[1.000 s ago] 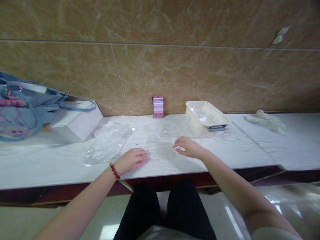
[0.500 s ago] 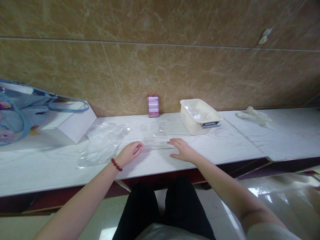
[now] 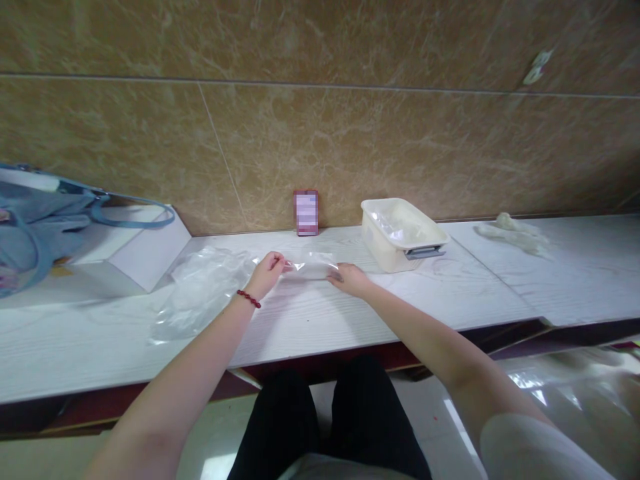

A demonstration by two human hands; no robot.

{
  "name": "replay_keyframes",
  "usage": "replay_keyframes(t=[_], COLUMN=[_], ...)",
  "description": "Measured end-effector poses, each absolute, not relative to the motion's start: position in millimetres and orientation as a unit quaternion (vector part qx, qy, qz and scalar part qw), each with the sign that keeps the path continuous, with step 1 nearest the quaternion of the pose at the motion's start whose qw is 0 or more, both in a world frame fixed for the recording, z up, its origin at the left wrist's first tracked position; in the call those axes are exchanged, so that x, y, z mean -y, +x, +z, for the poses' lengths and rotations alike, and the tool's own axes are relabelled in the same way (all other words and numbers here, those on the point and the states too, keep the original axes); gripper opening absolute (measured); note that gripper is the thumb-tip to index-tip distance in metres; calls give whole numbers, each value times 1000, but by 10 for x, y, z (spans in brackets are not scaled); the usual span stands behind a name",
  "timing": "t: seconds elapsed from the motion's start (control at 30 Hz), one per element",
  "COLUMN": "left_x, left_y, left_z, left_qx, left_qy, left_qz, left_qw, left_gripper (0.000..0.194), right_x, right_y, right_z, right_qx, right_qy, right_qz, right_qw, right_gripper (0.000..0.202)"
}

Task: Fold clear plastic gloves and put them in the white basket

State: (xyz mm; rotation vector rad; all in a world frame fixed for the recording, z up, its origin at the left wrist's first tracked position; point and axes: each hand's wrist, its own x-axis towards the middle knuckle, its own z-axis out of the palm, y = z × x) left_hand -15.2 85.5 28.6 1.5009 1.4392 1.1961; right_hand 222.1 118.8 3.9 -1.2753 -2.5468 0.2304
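Observation:
A clear plastic bag (image 3: 311,267) is stretched between my two hands, just above the white table. My left hand (image 3: 270,270), with a red bead bracelet at the wrist, pinches the bag's left end. At its right end, my right hand (image 3: 351,279) has its fingers closed on the plastic. More crumpled clear bags (image 3: 203,290) lie to the left of my left hand. A cream plastic bin (image 3: 383,243) with a gray handle stands to the right and has clear plastic inside.
A phone (image 3: 307,213) leans upright against the brown marbled wall. On the left, a blue bag (image 3: 47,220) rests by a white box (image 3: 145,257). A whitish crumpled item (image 3: 515,233) lies far right. The table's front edge (image 3: 310,347) runs above my legs.
Both hands have moved up the table toward the wall. My right hand has closed on the bag, and the bag's near edge has been lifted and folded toward the wall.

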Motion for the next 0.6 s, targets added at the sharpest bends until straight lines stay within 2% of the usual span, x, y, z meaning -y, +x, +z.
replay_keyframes(t=[0.13, 0.23, 0.4, 0.6], left_x=[-1102, -1200, -1285, -1491], left_y=[-113, -96, -90, -120], left_z=[292, 247, 82, -44], left_qx=[-536, -519, -561, -681], left_qy=[488, 452, 477, 500], left_qz=[521, 547, 538, 437], left_qw=[450, 478, 410, 309], left_gripper=[23, 32, 55, 44], right_x=[-1335, -1426, -1580, -1846], right_y=[2140, 2083, 1987, 1894], right_z=[15, 6, 15, 3], right_qx=[848, 818, 765, 702], right_qy=[-485, -514, -546, -639], right_qz=[131, 160, 222, 226], right_qw=[167, 203, 259, 216], right_gripper=[29, 27, 23, 26])
